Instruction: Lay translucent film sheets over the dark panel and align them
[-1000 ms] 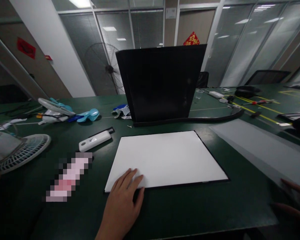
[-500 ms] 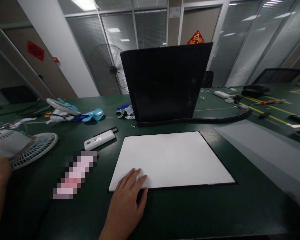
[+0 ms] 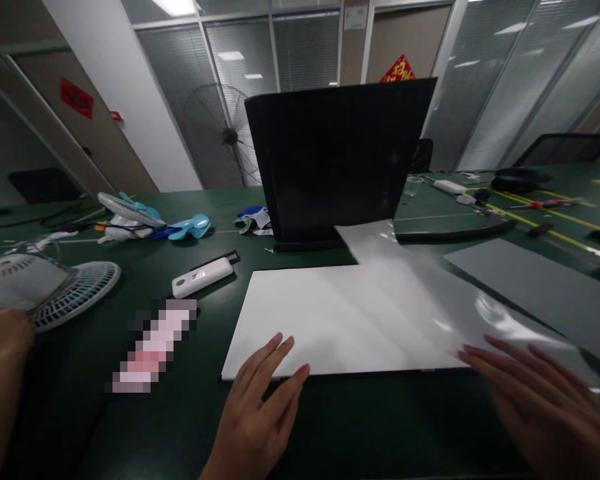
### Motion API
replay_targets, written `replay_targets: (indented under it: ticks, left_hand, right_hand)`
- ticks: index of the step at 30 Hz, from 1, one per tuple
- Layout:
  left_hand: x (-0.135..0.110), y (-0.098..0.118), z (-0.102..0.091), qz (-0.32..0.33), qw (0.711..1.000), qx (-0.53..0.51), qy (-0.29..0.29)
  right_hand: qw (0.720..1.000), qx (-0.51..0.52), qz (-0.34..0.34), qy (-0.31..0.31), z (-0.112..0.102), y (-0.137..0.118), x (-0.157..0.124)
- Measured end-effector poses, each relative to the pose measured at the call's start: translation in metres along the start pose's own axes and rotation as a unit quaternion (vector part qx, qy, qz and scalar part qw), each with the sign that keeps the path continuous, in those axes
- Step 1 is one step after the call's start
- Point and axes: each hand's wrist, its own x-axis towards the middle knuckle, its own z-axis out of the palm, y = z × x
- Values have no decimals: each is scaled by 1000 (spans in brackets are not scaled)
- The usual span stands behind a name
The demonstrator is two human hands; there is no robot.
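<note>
On the green counter [image 3: 55, 413], my left hand [image 3: 260, 407] rests flat, fingers apart, on the white panel [image 3: 330, 320]; my right hand [image 3: 540, 393], fingers spread, has now drawn a translucent film sheet [image 3: 430, 287] over it.

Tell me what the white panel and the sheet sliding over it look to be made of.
White panel: looks like rigid plastic or coated board, matte white, flat with a thin dark edge. Sheet: likely thin plastic film, translucent and glossy; light glints on it and the panel shows through.

White panel [image 3: 330, 320] flat on green table, glossy translucent sheet [image 3: 430, 293] draped across its right side
</note>
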Motion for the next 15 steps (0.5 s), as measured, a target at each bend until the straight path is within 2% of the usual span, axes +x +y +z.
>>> replay_targets:
  ticks: [3, 6, 11, 15]
  left_hand:
    - [1, 3, -4, 12, 1000, 5, 25]
    - [2, 2, -2, 13, 1000, 17, -3]
    - [-2, -8, 10, -2, 995, 22, -102]
    - [-7, -13, 17, -35, 987, 25, -152]
  right_hand:
    - [997, 26, -69, -12, 29, -15, 15]
    - [992, 27, -114, -54, 43, -13, 20]
    - [982, 13, -151, -111, 42, -6, 14]
    - [985, 30, -107, -131, 40, -19, 18]
